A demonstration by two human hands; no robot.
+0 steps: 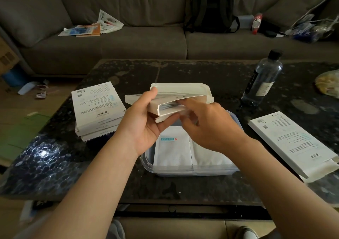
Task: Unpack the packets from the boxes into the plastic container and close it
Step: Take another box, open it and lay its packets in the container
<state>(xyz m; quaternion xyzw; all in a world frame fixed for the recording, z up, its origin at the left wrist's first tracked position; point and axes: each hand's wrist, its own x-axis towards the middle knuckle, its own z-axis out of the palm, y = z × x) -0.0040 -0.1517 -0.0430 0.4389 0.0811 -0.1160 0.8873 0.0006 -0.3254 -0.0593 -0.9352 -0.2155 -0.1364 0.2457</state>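
Water bottle, backpack behind.

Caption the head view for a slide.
Left hand holds an open box over the container; right hand reaches inside.

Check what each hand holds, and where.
Left hand grips the box near its open end, thumb on top. Right hand reaches into the opening; grip on packets unclear.
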